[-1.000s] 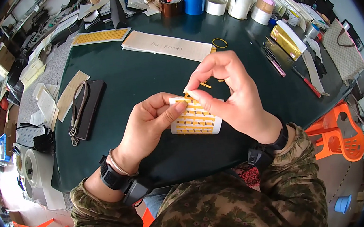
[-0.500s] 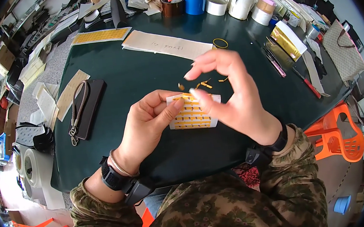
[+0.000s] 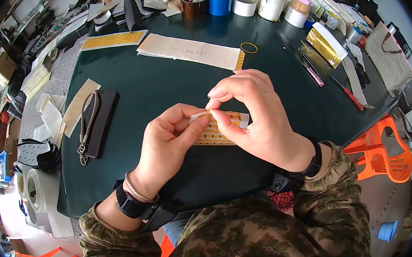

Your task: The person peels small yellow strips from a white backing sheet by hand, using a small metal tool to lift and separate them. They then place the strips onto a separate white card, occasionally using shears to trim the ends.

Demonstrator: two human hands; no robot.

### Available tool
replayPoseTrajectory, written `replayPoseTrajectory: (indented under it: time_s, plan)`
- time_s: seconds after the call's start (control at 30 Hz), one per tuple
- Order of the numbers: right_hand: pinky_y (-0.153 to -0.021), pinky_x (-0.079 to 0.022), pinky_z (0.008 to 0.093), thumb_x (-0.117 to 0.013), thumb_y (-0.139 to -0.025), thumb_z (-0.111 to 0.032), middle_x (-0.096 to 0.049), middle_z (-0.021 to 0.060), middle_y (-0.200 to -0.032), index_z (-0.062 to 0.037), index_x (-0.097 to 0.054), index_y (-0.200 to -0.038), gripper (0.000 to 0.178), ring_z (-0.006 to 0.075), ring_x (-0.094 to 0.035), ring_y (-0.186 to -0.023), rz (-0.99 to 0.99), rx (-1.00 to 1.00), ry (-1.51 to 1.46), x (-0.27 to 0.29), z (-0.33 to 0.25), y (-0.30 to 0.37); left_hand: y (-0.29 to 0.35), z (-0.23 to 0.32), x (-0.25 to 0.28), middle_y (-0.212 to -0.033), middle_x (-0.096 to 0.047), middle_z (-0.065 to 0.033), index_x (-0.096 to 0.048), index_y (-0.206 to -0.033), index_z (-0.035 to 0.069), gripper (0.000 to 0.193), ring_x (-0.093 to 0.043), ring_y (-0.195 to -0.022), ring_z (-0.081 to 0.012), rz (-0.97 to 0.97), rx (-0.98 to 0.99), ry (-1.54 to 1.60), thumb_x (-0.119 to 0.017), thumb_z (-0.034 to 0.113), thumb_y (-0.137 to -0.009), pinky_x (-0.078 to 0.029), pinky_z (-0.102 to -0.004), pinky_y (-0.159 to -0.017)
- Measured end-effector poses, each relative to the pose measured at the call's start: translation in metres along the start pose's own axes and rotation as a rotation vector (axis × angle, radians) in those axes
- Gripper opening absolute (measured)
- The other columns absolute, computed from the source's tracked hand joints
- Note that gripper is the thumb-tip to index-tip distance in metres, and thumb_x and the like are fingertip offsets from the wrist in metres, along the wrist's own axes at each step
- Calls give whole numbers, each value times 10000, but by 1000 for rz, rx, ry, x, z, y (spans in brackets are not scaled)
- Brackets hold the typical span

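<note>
A small white-backed sheet (image 3: 209,139) with rows of yellow strips is held above the dark green table. My left hand (image 3: 164,139) pinches its left side, with the thumb on top and the fingers curled underneath. At the sheet's upper edge, the thumb and fingertips of my right hand (image 3: 260,122) close together, beside the left thumb. A bit of yellow strip shows at those fingertips, though its far end is hidden. The right hand covers part of the sheet and the table behind it.
A long paper piece (image 3: 188,51), a yellow-patterned sheet (image 3: 114,41) and a yellow ring (image 3: 248,47) lie farther back. To the left is a dark phone (image 3: 104,123) with a strap. Tweezers (image 3: 312,69) and a red-handled tool (image 3: 351,97) lie right. Tape rolls (image 3: 220,0) line the back.
My right hand's parted fingers have come down and closed at the sheet's top edge. The sheet has tilted slightly. Small yellow scraps on the table are now covered by the right hand.
</note>
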State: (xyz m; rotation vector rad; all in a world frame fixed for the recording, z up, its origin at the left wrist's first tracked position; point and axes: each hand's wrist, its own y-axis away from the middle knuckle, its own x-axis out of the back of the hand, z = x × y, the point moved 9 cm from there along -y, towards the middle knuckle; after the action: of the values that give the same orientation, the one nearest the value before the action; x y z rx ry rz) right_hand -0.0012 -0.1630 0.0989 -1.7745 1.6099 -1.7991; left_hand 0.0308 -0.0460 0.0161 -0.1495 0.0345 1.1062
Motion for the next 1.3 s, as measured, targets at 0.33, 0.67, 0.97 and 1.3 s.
replayPoseTrajectory:
  time_s: [0.33,0.67,0.97,1.3]
  plan:
    - [-893,-435,283,-627,-810,75,-612,75,-922,-23,-457,-1095,346,125,-605,-903,51,-296,-360,-8,21,10,1,2,2,-917,-671,-44,-574,-1051,-15,174,-598,-851,-57,6,-20,42,-585,117,-939,-479,-201,-753]
    - [-904,-420,282,-618,-831,40,-626,75,-900,-24,-426,-1130,361,128,-601,-907,31,-282,-493,-9,22,6,-3,-2,1,-847,-663,-15,-623,-998,9,144,-608,-811,-61,84,57,120,-646,105,-893,-483,-217,-766]
    - [-904,-405,284,-621,-835,34,-629,73,-906,-25,-405,-1141,379,121,-595,-910,43,-351,-582,-9,31,8,-3,-6,7,-891,-683,-31,-678,-981,11,150,-621,-810,-77,62,64,105,-674,112,-870,-496,-227,-759]
    - [-931,-398,293,-626,-821,38,-631,75,-917,-16,-411,-1180,422,133,-599,-933,74,-300,-463,0,36,3,-2,-6,9,-874,-676,-25,-657,-965,12,134,-614,-794,-72,80,94,136,-665,114,-878,-487,-220,-738]
